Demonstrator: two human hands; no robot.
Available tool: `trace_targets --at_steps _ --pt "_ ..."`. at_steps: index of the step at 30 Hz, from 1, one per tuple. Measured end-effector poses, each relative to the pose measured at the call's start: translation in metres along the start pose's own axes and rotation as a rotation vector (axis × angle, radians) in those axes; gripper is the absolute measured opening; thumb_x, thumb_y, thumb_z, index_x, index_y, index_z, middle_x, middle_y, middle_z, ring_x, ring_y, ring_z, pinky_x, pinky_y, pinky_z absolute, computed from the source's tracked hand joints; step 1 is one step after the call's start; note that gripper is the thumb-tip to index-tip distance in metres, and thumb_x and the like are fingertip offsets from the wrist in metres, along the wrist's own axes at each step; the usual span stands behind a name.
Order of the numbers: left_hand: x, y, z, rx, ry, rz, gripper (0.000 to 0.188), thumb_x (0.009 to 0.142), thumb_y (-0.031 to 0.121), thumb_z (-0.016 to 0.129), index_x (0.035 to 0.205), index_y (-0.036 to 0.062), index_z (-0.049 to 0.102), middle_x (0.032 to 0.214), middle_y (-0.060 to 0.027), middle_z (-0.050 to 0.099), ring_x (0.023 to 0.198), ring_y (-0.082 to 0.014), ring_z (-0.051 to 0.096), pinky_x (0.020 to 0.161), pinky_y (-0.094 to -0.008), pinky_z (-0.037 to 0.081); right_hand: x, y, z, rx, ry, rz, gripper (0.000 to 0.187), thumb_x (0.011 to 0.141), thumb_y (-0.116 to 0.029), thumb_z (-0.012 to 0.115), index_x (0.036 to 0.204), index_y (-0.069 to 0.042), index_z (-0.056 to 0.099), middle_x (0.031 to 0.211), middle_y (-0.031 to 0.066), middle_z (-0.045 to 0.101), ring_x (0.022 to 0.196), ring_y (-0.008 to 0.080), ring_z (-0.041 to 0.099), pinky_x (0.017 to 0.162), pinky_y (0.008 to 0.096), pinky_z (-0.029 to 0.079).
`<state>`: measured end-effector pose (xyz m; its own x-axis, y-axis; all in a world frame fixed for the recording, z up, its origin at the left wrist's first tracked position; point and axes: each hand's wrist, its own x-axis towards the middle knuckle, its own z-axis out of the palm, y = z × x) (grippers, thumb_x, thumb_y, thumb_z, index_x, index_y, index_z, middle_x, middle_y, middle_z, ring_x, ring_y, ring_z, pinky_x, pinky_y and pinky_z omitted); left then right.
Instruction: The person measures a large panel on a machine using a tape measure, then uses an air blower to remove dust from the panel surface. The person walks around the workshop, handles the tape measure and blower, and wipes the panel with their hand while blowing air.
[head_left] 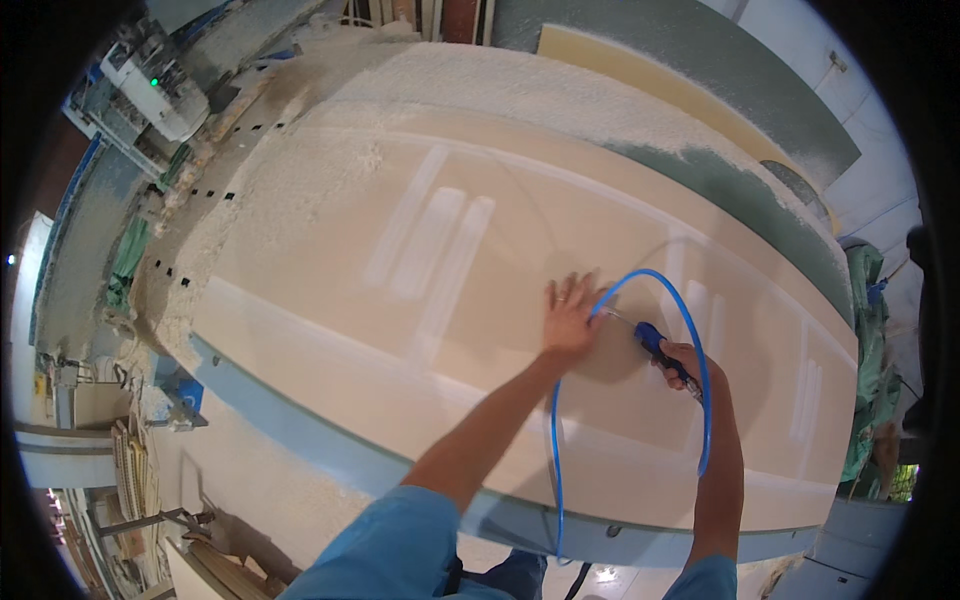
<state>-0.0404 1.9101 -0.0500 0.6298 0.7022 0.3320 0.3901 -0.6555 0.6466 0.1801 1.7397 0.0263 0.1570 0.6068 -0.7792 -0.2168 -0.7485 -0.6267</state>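
My right hand (682, 366) is wrapped around a blue and black air blow gun (652, 340), whose thin metal nozzle points left toward my other hand. A blue air hose (690, 300) arches up over the gun, runs down beside my left hand, passes behind that wrist and drops over the near edge. My left hand (570, 322) is spread on or just over the large beige panel (520, 250), its fingertips a little blurred. Whether the hose touches its thumb side I cannot tell. Pale recessed strips and slots are cut in the panel.
Fine sawdust (450, 85) lies thick along the panel's far and left sides. A machine head (155, 90) with a green light stands at the far left. A grey-green board (700, 75) leans behind. Green cloth (870, 370) hangs at the right; wood offcuts (225, 575) sit lower left.
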Motion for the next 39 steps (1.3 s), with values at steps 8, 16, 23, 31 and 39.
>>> trace_targets --at_steps 8,16,23,31,39 --pt "-0.038 -0.181 -0.170 0.445 0.062 -0.043 0.052 0.095 0.040 0.055 0.144 0.0229 0.053 0.155 -0.0122 0.042 0.144 -0.0425 0.033 0.117 -0.0629 0.020 0.063 -0.051 0.169 -0.048 -0.009 -0.296 0.040 0.100 -0.043 0.060 0.085 -0.007 0.057 0.059 0.0040 0.056 0.046 0.0133 0.053 0.041 0.0282 0.038" --pt "-0.004 -0.194 -0.184 0.273 0.109 -0.170 0.057 0.102 0.044 0.045 0.149 0.0135 0.044 0.154 -0.0183 0.040 0.144 -0.0385 0.033 0.119 -0.0548 0.021 0.160 -0.152 0.268 -0.157 -0.120 -0.306 0.044 0.099 -0.048 0.059 0.084 -0.007 0.057 0.058 0.0017 0.054 0.046 0.0138 0.055 0.040 0.0279 0.038" --pt "0.000 -0.196 -0.186 0.346 0.123 -0.192 0.056 0.099 0.036 0.052 0.148 0.0100 0.045 0.151 -0.0191 0.044 0.142 -0.0365 0.037 0.120 -0.0508 0.022 0.256 -0.212 0.248 -0.142 0.377 -0.552 0.050 0.096 -0.038 0.062 0.065 0.002 0.061 0.047 0.0118 0.054 0.049 0.0266 0.063 0.052 0.0402 0.052" --pt "0.004 -0.189 -0.185 0.507 -0.012 -0.276 0.055 0.099 0.042 0.049 0.149 0.0202 0.047 0.156 -0.0149 0.039 0.147 -0.0334 0.030 0.121 -0.0533 0.019 0.240 -0.230 -0.071 -0.641 0.852 -0.274 0.042 0.095 -0.043 0.059 0.104 -0.002 0.068 0.083 0.0179 0.072 0.071 0.0316 0.073 0.069 0.0456 0.058" --pt "0.008 -0.191 -0.184 0.572 -0.036 -0.293 0.053 0.100 0.044 0.049 0.148 0.0213 0.050 0.157 -0.0141 0.037 0.148 -0.0350 0.028 0.121 -0.0536 0.019 0.199 -0.244 -0.182 -0.357 0.753 -0.163 0.054 0.095 -0.042 0.060 0.060 -0.002 0.057 0.054 0.0123 0.059 0.042 0.0223 0.056 0.043 0.0392 0.043"
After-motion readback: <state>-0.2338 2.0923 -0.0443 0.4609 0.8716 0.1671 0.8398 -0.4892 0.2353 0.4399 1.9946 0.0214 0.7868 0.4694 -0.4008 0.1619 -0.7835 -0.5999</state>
